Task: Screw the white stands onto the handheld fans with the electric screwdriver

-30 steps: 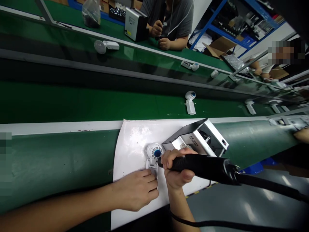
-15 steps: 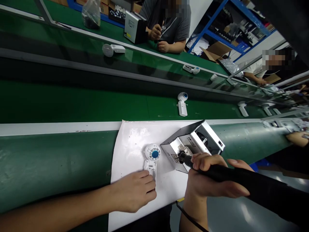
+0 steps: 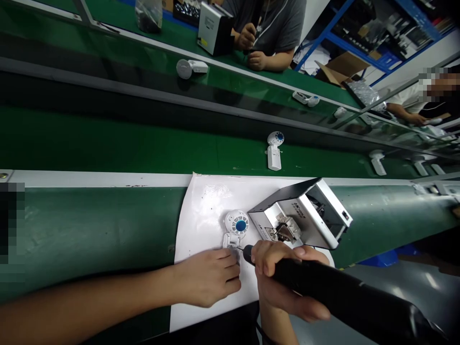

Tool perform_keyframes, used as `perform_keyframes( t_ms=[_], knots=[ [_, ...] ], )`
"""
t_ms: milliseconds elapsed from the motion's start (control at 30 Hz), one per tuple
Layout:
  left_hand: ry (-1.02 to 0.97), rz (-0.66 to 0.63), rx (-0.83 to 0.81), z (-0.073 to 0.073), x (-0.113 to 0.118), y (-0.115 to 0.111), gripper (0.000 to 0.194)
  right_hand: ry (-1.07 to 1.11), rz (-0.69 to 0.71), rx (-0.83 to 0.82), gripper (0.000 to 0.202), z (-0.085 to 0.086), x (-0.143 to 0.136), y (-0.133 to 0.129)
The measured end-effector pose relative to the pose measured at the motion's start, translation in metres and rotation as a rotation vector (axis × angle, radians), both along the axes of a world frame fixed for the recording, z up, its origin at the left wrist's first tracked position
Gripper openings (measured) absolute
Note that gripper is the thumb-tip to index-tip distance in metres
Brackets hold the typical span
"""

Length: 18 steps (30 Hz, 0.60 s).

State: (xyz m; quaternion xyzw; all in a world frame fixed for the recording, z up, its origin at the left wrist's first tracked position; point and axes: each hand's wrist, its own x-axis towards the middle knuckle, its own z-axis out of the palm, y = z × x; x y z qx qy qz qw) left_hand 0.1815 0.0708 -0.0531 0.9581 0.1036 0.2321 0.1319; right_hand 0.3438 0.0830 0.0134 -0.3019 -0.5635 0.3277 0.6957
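Note:
A small white fan part with a round head and blue centre lies on a white sheet at the near bench edge. My left hand rests flat on the sheet and presses on the part's lower handle end. My right hand grips a black electric screwdriver. Its thin bit points left and touches the part just below the round head. A silver screw feeder box stands right beside the part.
A green conveyor belt runs behind the sheet and carries another white fan part, with more farther right. A second belt behind holds similar parts. Two other people sit at the far side with boxes and shelves.
My right hand has drawn the screwdriver tip away from the feeder box and brought it left onto the fan part. My left hand has stayed on the part.

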Motion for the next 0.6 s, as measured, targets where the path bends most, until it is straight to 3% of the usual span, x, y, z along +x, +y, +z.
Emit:
perform_keyframes(
  t_ms=[200, 433, 600],
  knots=[
    [-0.003, -0.006, -0.002, -0.001, 0.0, 0.001, 0.008, 0.027, -0.01, -0.04, 0.054, -0.008, -0.003, 0.002],
    [0.028, 0.006, -0.021, -0.003, 0.0, -0.002, 0.008, 0.148, 0.02, -0.21, 0.037, -0.024, -0.017, 0.007],
    [0.001, 0.005, -0.01, -0.002, 0.0, 0.0, 0.007, 0.104, 0.039, -0.172, 0.047, -0.012, -0.007, 0.005]
  ],
)
